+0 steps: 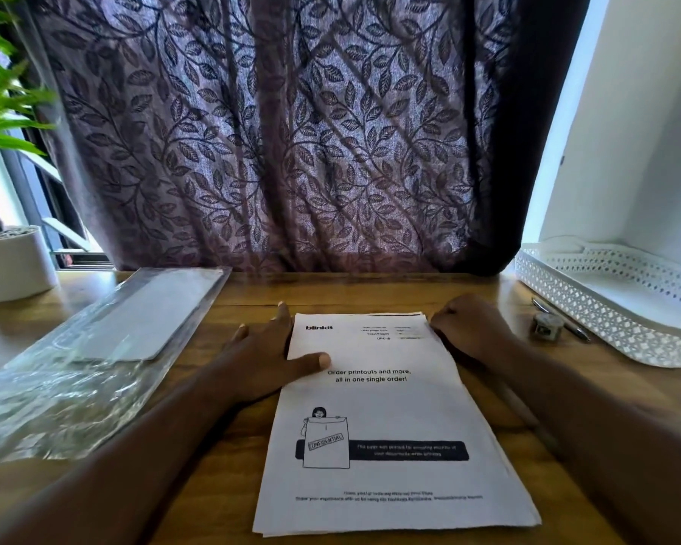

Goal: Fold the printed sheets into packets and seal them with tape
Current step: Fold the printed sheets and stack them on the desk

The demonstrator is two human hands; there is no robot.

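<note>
A stack of printed sheets (386,418) lies flat on the wooden table (221,466) in front of me, its top page showing a logo, a line of text and a drawing. My left hand (268,356) lies at the stack's upper left edge, fingers straight, thumb pressing on the top page. My right hand (468,328) sits at the upper right corner with its fingers curled against the paper's edge; whether it pinches the sheets is hidden. A small roll, perhaps tape (546,327), stands to the right.
A clear plastic sleeve with a grey card inside (107,348) lies at the left. A white perforated tray (622,308) stands at the right, a pen (563,320) beside it. A white plant pot (12,261) is far left. A patterned curtain (276,131) hangs behind the table.
</note>
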